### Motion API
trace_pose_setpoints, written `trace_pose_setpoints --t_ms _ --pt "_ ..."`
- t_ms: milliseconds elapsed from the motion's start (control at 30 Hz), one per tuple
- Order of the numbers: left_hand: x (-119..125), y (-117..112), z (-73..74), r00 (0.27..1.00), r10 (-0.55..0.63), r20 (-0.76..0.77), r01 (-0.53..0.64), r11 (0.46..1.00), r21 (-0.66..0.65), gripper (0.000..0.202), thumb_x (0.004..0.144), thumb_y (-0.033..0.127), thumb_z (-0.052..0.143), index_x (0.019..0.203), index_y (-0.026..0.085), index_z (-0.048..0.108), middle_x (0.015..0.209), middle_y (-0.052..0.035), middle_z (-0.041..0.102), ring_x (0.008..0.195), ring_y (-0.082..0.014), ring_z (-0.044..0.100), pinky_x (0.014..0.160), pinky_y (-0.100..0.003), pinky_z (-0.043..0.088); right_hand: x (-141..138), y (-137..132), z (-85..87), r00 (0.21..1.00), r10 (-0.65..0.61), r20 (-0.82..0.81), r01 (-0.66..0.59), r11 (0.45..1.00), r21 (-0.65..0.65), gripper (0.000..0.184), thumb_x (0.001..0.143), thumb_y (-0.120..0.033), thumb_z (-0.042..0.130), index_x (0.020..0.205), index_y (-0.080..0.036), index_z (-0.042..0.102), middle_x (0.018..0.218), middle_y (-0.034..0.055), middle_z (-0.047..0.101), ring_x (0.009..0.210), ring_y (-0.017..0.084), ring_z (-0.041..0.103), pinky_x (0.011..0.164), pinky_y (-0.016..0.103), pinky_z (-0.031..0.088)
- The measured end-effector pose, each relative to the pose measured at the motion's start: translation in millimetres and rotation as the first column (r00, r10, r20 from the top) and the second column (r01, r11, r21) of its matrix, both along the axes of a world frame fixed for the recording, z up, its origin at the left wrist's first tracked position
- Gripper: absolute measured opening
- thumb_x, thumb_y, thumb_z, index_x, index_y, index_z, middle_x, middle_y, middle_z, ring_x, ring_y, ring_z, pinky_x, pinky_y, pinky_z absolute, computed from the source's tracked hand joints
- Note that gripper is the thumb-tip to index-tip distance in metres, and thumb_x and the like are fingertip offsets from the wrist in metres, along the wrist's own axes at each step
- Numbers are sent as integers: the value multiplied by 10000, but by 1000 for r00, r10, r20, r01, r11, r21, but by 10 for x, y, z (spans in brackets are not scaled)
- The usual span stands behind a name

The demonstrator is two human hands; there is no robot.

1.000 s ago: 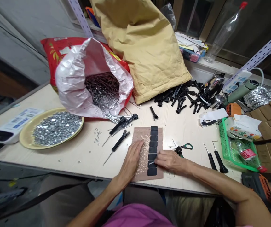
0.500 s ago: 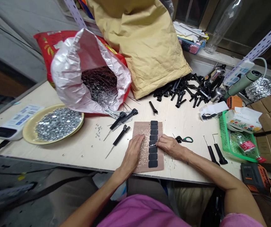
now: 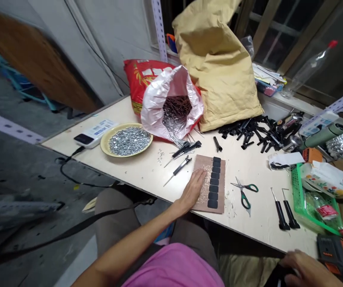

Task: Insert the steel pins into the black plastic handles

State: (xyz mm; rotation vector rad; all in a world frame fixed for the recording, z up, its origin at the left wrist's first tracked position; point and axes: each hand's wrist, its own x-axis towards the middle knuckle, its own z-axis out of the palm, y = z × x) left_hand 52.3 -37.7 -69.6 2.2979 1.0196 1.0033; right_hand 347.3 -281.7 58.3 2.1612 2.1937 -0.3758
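Note:
My left hand [image 3: 193, 188] lies with its fingers stretched out on the left part of a brown board [image 3: 219, 209], over a patch of tiny pale pieces [image 3: 206, 181]. Along the right side of that board runs a column of black rounded pads [image 3: 213, 182]. Down at the lower right, past the table's front edge, my right hand [image 3: 301, 266] is over a dark item, partly cut off and blurred. What its fingers hold, if anything, cannot be made out. Green-handled scissors [image 3: 242, 191] rest partly spread to the right of the board.
A yellow dish [image 3: 103, 145] of small metal pieces stands left, beside an open bag [image 3: 156, 105] of metal rods. Behind lie black plastic parts [image 3: 267, 133] in a heap. Two black-handled hooked tools [image 3: 281, 215], a green basket [image 3: 298, 195] and a power-tool battery [image 3: 336, 255] occupy the right.
My right hand has left the pads and moved down to the lower right, off the table. The scissors are now fully uncovered. My left hand stays on the board; the view has shifted.

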Motion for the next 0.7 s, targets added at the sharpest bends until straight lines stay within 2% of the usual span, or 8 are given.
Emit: trace_pose_setpoints --t_ms 67,167,267,300,367,433,533,700 --pt "-20 4 72 995 57 76 -61 997 51 430 844 14 326 1206 160 506 1166 -139 581 1113 -229 535 925 -453 482 -221 375 128 972 233 -36 -230 970 76 221 902 -266 475 850 -270 689 765 51 695 680 173 649 601 242 503" --pt "-197 115 185 957 248 151 -266 958 110 274 897 122 387 1111 173 551 1014 -101 611 960 -214 572 823 -391 514 -807 1253 190 901 434 0 -421 875 240 272 957 -203 381 994 -221 649 855 57 694 775 165 630 670 260 499" --pt "-528 333 221 877 471 98 -481 864 149 231 912 175 393 1032 155 588 904 -93 610 863 -223 560 758 -375 506 -1473 2055 -7 744 661 92 -632 654 416 273 962 -144 362 1063 -174 614 1003 82 678 983 185 578 786 298 468" --pt "-649 407 211 852 521 52 -522 838 161 236 915 188 387 999 152 605 870 -91 606 830 -224 553 738 -372 500 -1671 2266 -113 694 708 128 -684 595 422 251 958 -143 382 1064 -168 608 1036 86 666 1010 189 559 785 302 457" --pt "-871 526 172 811 583 -42 -569 804 173 263 918 200 373 939 149 631 803 -85 596 775 -227 539 700 -365 486 -1994 2609 -333 611 765 204 -774 524 356 221 941 -122 425 1070 -172 597 1076 86 642 1021 192 536 766 307 437" --pt "-1035 594 126 791 600 -118 -579 797 170 279 916 202 374 906 152 647 773 -80 590 747 -224 529 678 -352 473 -2199 2857 -516 537 807 245 -837 476 268 190 930 -115 452 1032 -168 603 1017 80 642 962 187 538 772 320 418" --pt "-1158 614 85 793 574 -205 -550 819 163 272 910 208 395 900 170 665 761 -73 585 742 -217 516 658 -328 455 -2303 3085 -683 488 834 260 -872 447 200 144 912 -110 488 882 -154 622 824 53 631 818 173 531 786 334 396" --pt "-1165 611 118 782 518 -347 -496 854 157 256 894 187 419 874 213 673 777 -73 585 763 -222 486 635 -322 428 -2252 3193 -746 477 849 226 -871 424 247 144 902 -103 499 825 -159 608 831 53 615 767 166 511 715 308 398"
